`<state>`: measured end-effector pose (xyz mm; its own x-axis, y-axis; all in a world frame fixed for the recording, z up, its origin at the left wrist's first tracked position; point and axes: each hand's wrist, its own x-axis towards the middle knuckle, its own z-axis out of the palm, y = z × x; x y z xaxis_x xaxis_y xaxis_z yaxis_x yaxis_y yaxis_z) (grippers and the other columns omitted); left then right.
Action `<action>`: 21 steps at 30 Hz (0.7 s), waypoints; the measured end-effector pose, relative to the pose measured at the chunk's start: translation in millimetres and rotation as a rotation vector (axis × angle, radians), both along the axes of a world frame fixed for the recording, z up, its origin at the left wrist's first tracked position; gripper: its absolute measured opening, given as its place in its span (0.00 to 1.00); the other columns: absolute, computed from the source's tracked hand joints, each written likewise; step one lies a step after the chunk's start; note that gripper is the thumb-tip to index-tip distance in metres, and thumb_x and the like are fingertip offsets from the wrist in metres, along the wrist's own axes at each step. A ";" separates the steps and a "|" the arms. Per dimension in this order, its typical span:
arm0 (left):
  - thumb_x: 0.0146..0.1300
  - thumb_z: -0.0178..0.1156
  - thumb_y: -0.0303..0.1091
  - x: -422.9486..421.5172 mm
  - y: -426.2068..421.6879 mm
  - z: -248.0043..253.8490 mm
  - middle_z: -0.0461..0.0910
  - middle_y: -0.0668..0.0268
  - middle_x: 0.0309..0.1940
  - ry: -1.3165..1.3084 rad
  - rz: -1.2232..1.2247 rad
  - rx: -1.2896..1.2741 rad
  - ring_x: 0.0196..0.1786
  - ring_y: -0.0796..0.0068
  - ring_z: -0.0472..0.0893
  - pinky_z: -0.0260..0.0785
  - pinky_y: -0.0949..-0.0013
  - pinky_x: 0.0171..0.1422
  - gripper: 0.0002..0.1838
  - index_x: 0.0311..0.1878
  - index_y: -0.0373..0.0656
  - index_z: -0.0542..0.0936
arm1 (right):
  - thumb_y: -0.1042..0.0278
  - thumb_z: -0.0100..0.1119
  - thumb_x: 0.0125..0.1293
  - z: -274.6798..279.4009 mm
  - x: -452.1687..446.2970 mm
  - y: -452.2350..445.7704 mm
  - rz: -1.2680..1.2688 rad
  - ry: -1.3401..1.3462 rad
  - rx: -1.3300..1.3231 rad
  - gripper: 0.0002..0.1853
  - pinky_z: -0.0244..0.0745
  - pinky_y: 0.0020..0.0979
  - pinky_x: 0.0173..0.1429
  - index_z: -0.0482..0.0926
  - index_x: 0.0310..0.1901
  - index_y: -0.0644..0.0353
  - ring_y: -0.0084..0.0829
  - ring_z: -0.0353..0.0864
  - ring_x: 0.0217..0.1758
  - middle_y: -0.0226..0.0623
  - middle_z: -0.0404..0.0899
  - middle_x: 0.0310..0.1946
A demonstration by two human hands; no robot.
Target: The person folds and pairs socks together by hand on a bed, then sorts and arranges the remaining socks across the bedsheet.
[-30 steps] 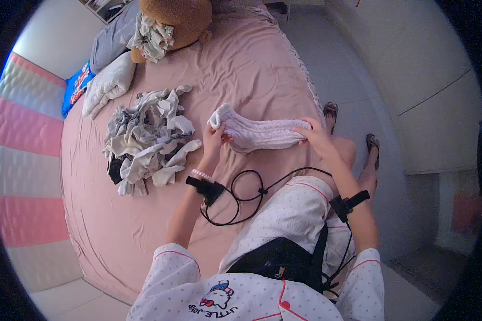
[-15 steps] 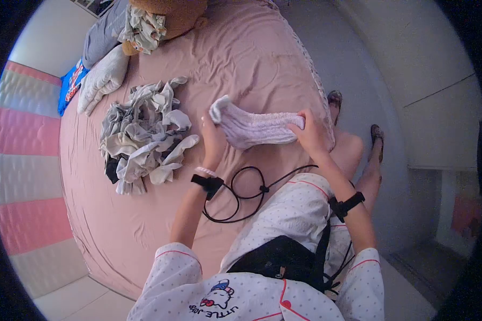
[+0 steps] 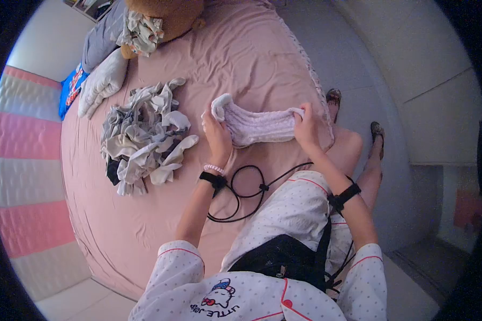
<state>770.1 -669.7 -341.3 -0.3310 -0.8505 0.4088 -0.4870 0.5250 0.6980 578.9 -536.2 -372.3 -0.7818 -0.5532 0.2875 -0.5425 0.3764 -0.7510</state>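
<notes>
A pale lavender fuzzy sock [image 3: 260,127] stretches sideways between my two hands, above the pink bed sheet. It looks layered, and I cannot tell whether it is one sock or a pair. My left hand [image 3: 217,136] holds the left end, where a whitish tip [image 3: 221,101] bends upward past the fingers. At the other end, my right hand [image 3: 307,128] pinches the edge between thumb and fingers. Left of my left hand lies a heap of grey, white and dark socks [image 3: 144,136], loosely tangled on the sheet.
A black cable [image 3: 241,198] loops on the bed [image 3: 128,230] by my wrist straps. At the far end are pillows [image 3: 104,75], a brown plush toy [image 3: 179,18] and some patterned cloth [image 3: 142,33]. Padded pink and white panels [image 3: 29,134] line the left; floor [image 3: 353,69] runs along the right.
My right hand has shifted its grip at the sock's right edge, which now looks more gathered. My left hand has turned and moved slightly right along the left end.
</notes>
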 end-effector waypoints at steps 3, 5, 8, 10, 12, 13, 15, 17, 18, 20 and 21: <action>0.53 0.52 0.19 2.7 14.1 21.3 0.67 0.49 0.55 -0.180 0.132 -0.299 0.59 0.49 0.65 0.56 0.53 0.64 0.30 0.62 0.39 0.62 | 0.77 0.55 0.57 19.2 6.1 0.1 0.035 0.196 0.025 0.11 0.70 0.41 0.42 0.67 0.41 0.65 0.52 0.75 0.38 0.51 0.74 0.34; 0.55 0.53 0.24 15.4 22.3 26.4 0.66 0.49 0.55 -0.271 -0.046 -0.370 0.60 0.47 0.63 0.54 0.51 0.65 0.28 0.62 0.39 0.62 | 0.76 0.54 0.57 14.3 6.7 -0.9 0.007 0.171 0.129 0.10 0.69 0.43 0.45 0.68 0.41 0.65 0.51 0.74 0.41 0.51 0.73 0.35; 0.57 0.56 0.35 19.1 23.2 32.3 0.62 0.51 0.60 -0.479 -0.682 -0.105 0.64 0.46 0.58 0.48 0.45 0.68 0.28 0.61 0.38 0.64 | 0.74 0.52 0.58 38.2 18.3 2.3 0.012 0.313 0.326 0.11 0.65 0.45 0.52 0.69 0.43 0.64 0.48 0.71 0.49 0.51 0.71 0.42; 0.57 0.58 0.40 17.8 30.1 11.8 0.56 0.48 0.65 -0.631 -0.538 -0.346 0.68 0.45 0.54 0.44 0.45 0.71 0.31 0.63 0.42 0.65 | 0.73 0.50 0.59 60.5 27.5 4.3 0.068 0.492 0.383 0.13 0.63 0.46 0.57 0.69 0.46 0.64 0.46 0.69 0.54 0.50 0.70 0.47; 0.55 0.59 0.44 20.2 24.4 4.4 0.49 0.49 0.70 -0.637 -0.504 -0.217 0.71 0.42 0.48 0.40 0.39 0.70 0.34 0.67 0.52 0.63 | 0.71 0.46 0.61 58.4 24.0 4.1 0.507 0.663 0.344 0.19 0.56 0.48 0.66 0.67 0.55 0.61 0.42 0.61 0.64 0.44 0.64 0.59; 0.55 0.60 0.46 19.9 21.6 9.4 0.46 0.49 0.70 -0.635 -0.487 -0.239 0.71 0.41 0.45 0.39 0.36 0.70 0.36 0.68 0.57 0.62 | 0.71 0.46 0.61 51.0 25.4 1.8 0.547 0.658 0.302 0.19 0.56 0.48 0.66 0.67 0.55 0.61 0.42 0.61 0.64 0.44 0.64 0.59; 0.54 0.60 0.48 21.7 17.9 18.5 0.44 0.49 0.71 -0.647 -0.446 -0.251 0.72 0.39 0.43 0.38 0.34 0.69 0.37 0.68 0.62 0.61 | 0.70 0.42 0.64 36.8 27.3 3.4 0.734 0.585 0.590 0.24 0.49 0.48 0.70 0.63 0.63 0.55 0.42 0.54 0.70 0.38 0.59 0.65; 0.53 0.60 0.53 19.9 10.8 18.6 0.40 0.49 0.72 -0.700 -0.534 -0.186 0.72 0.38 0.40 0.35 0.31 0.68 0.38 0.69 0.66 0.59 | 0.68 0.42 0.66 36.7 29.5 4.9 0.726 0.581 0.598 0.24 0.47 0.51 0.71 0.61 0.65 0.50 0.42 0.52 0.71 0.38 0.59 0.65; 0.53 0.60 0.53 19.2 5.7 18.6 0.40 0.49 0.72 -0.699 -0.516 -0.183 0.72 0.38 0.40 0.35 0.31 0.68 0.38 0.69 0.66 0.59 | 0.67 0.42 0.67 38.0 27.9 5.0 0.693 0.573 0.622 0.25 0.45 0.54 0.71 0.60 0.66 0.46 0.43 0.49 0.72 0.38 0.58 0.66; 0.51 0.61 0.55 23.6 3.9 11.5 0.39 0.49 0.72 -0.635 -0.566 -0.162 0.72 0.37 0.40 0.34 0.29 0.67 0.41 0.69 0.63 0.59 | 0.65 0.42 0.67 33.4 26.6 10.0 0.678 0.562 0.623 0.25 0.44 0.57 0.70 0.59 0.67 0.44 0.44 0.48 0.72 0.39 0.56 0.67; 0.51 0.61 0.55 24.3 4.6 9.3 0.39 0.49 0.72 -0.629 -0.557 -0.161 0.72 0.37 0.40 0.34 0.29 0.67 0.41 0.69 0.63 0.59 | 0.65 0.42 0.67 32.4 26.3 10.6 0.660 0.564 0.620 0.26 0.43 0.58 0.70 0.59 0.67 0.43 0.45 0.47 0.72 0.39 0.56 0.67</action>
